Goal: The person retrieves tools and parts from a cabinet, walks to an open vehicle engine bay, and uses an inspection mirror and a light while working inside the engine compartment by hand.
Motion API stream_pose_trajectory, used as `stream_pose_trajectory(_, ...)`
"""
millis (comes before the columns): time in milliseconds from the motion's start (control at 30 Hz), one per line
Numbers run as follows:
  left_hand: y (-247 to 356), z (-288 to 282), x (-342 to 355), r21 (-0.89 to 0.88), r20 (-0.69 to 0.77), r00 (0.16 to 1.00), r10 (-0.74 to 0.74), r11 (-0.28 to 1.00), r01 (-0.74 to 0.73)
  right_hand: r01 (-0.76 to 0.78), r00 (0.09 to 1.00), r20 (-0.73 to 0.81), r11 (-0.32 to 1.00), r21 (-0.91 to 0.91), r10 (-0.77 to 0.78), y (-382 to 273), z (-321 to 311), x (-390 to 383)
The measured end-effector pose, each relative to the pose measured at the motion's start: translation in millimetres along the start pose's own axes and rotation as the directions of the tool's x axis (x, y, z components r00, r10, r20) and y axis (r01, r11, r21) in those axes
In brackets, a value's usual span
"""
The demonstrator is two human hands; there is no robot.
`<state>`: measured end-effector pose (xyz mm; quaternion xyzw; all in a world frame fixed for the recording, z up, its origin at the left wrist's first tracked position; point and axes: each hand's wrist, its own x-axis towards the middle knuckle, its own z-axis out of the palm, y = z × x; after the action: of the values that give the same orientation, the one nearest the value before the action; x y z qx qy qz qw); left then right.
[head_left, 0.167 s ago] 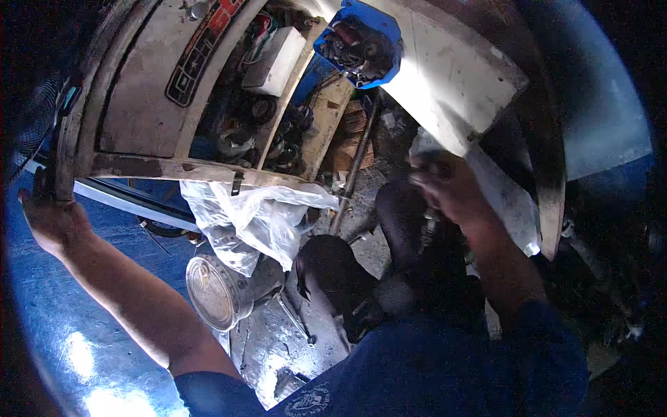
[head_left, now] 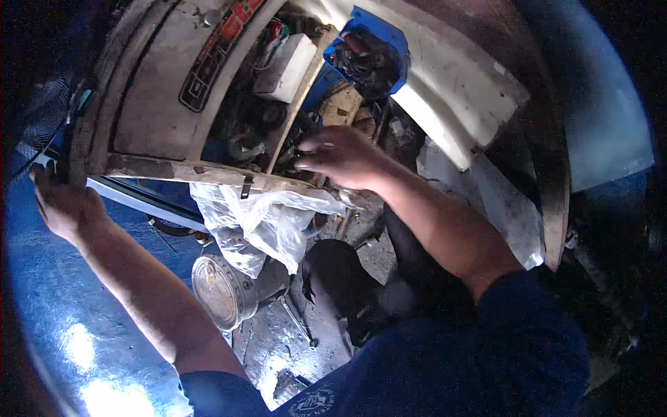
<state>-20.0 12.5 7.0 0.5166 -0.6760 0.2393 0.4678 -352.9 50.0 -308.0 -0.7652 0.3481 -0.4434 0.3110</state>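
My right hand is over the near end of the open compartment in a worn wooden cabinet. Its thumb and forefinger are apart, and dark small parts lie beneath them. At the far left, my left hand rests by the cabinet's corner with fingers stretched upward; their tips are dim. A blue bin full of dark metal parts stands beyond my right hand. In the neighbouring compartment are a white box and jumbled parts.
Crumpled clear plastic hangs below the cabinet's front rim. A round metal can lies on the floor beside a thin metal tool. To the right, a pale panel stands near more plastic sheeting.
My right hand has swung left from above my knee to the cabinet compartment. My left hand stays by the corner. The whole view has shifted slightly.
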Motion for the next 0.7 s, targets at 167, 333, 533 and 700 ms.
stream_pose_trajectory(167,50.4,19.6,-16.4,-0.461,-0.314,0.9,-0.301,0.877,0.133,-0.048,0.971,0.215,0.965,-0.258,0.106,-21.2,60.5,138.4)
stream_pose_trajectory(333,72.1,24.9,-19.0,-0.485,-0.296,0.895,-0.333,0.86,0.16,0.25,0.917,0.399,0.735,-0.63,0.029,17.9,146.9,221.3)
stream_pose_trajectory(533,64.7,24.9,-21.1,-0.624,-0.228,0.895,-0.384,0.763,0.168,0.217,0.976,0.084,0.871,-0.44,-0.2,7.9,149.8,228.2)
stream_pose_trajectory(700,58.1,24.4,-20.2,-0.61,-0.247,0.863,-0.441,0.763,0.216,0.283,0.935,-0.105,0.892,-0.354,-0.338,-14.3,142.7,232.8)
